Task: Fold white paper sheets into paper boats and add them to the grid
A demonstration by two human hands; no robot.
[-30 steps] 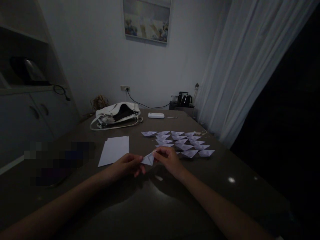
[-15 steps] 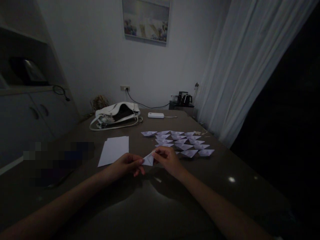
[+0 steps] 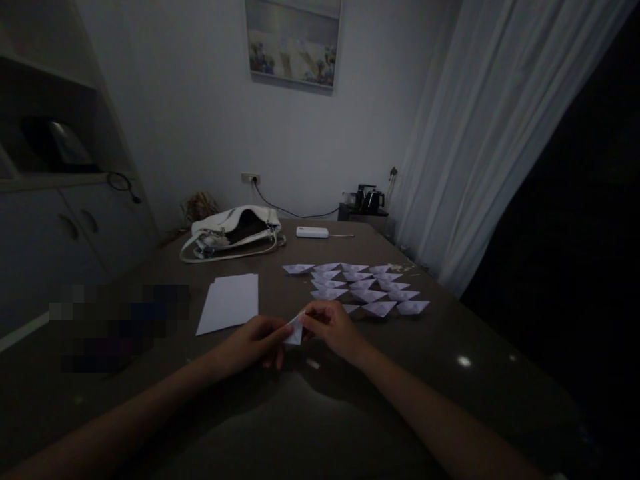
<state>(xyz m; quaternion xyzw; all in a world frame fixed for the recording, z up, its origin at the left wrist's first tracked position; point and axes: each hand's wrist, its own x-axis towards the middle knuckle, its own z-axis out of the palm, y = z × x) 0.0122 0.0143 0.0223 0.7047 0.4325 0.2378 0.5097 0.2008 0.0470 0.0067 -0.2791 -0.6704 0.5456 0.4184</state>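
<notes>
A small piece of folded white paper [image 3: 295, 332] is held up between my two hands, above the dark table. My left hand [image 3: 263, 339] pinches its left side between thumb and fingers. On its right edge, my right hand [image 3: 330, 325] grips with thumb and fingertips, which partly cover the paper. Just beyond my right hand, several white paper boats [image 3: 367, 295] stand in rows. A stack of white paper sheets [image 3: 230, 301] lies flat beyond my left hand.
At the far left of the table [image 3: 320, 427] sits a white handbag [image 3: 235, 230]. A white device [image 3: 313, 232] with a short strap lies near the back edge. Small scraps [image 3: 403, 268] lie behind the boats. A white curtain [image 3: 450, 147] hangs on the right.
Both hands have come slightly down and nearer with the folded paper. My fingers are closer together on it, so less of the paper shows.
</notes>
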